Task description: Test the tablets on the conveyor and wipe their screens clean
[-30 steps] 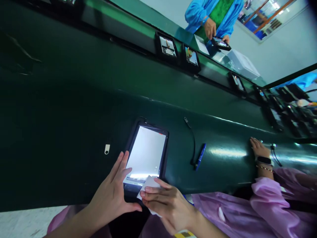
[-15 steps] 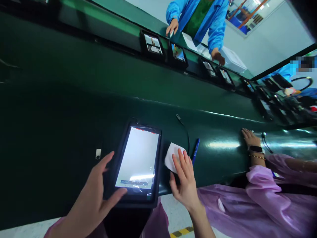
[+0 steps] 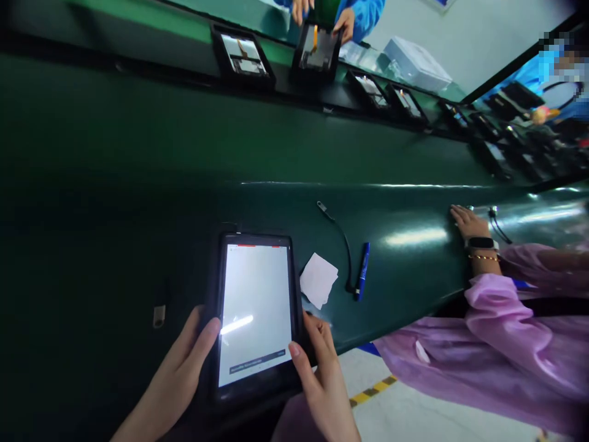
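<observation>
A black-framed tablet (image 3: 257,307) with a lit, mostly white screen is held between my two hands at the bench's near edge. My left hand (image 3: 184,362) grips its left side, thumb on the bezel. On the lower right side, my right hand (image 3: 319,368) has its thumb over the screen's edge and its fingers around the frame. Just right of the tablet lie a white paper or cloth piece (image 3: 319,280), a short black cable (image 3: 344,236) and a blue pen (image 3: 363,271). To the left sits a small metal USB stick (image 3: 159,316).
Beyond the green bench (image 3: 138,141), a conveyor line carries several opened devices (image 3: 246,55). A co-worker's hands (image 3: 345,24) handle one device (image 3: 317,52) there. At right, another person's hand (image 3: 464,221) rests on the bench near a cable (image 3: 499,224).
My right hand has left the white piece and taken the tablet's right side; my left hand has closed on its left side. Across the line, the co-worker now holds a device tilted up.
</observation>
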Action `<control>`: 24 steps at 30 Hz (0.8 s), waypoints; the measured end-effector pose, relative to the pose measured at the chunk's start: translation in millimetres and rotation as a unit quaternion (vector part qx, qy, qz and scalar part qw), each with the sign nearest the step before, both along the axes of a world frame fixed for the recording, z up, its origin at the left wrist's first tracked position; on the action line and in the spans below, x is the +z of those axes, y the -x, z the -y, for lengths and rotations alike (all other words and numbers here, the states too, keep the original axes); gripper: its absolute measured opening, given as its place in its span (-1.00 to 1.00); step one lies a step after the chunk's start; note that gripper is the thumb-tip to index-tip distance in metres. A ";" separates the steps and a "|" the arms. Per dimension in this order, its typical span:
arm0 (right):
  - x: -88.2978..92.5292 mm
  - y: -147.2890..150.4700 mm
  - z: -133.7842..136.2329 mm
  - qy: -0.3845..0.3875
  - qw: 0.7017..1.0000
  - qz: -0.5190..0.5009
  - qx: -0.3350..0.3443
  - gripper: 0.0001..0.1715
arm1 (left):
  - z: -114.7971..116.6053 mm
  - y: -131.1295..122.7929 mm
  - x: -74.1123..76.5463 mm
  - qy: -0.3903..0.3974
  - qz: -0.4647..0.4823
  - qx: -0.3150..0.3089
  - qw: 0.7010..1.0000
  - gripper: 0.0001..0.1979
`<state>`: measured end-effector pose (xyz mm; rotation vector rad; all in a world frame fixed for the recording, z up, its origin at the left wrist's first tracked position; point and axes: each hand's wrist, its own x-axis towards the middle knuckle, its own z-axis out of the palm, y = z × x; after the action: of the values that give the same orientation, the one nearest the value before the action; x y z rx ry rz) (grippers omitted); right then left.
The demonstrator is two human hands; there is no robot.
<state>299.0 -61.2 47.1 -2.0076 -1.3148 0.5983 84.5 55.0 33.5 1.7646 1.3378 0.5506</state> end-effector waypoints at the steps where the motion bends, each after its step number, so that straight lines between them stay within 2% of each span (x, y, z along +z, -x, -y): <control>1: -1.2 -1.3 -2.3 -0.001 1.000 0.019 -0.003 -0.46 | -1.0 -2.3 1.1 0.063 0.029 0.010 0.998 -0.49; 3: -3.3 -3.0 -11.0 -0.013 0.997 0.072 -0.006 -0.29 | -3.9 -7.9 6.8 0.187 0.077 0.039 0.979 -0.39; 4: -3.9 -3.1 -17.1 -0.019 0.994 0.104 -0.006 -0.16 | -5.4 -11.0 10.6 0.224 0.088 0.052 0.969 -0.33; 6: -4.2 -1.4 -30.2 -0.022 0.986 0.168 0.003 0.08 | -7.3 -17.0 18.0 0.262 0.080 0.091 0.957 -0.28; 9: -3.6 3.7 -42.6 -0.011 0.970 0.240 0.024 0.26 | -6.4 -24.5 25.2 0.288 0.057 0.132 0.947 -0.28; 15: -5.0 7.2 -32.2 0.016 0.964 0.261 0.053 0.36 | -2.0 -31.9 27.3 0.262 0.028 0.173 0.949 -0.29; 21: -3.3 6.7 -23.7 0.025 0.960 0.262 0.091 0.35 | -2.3 -31.8 26.4 0.271 -0.017 0.183 0.945 -0.27; 24: -4.3 6.6 -19.3 0.037 0.960 0.256 0.111 0.42 | -3.2 -32.5 25.6 0.264 -0.035 0.191 0.945 -0.24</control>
<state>292.4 -41.9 42.9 -2.1776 -1.8631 0.2260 117.0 58.2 59.1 1.1049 1.7039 0.2909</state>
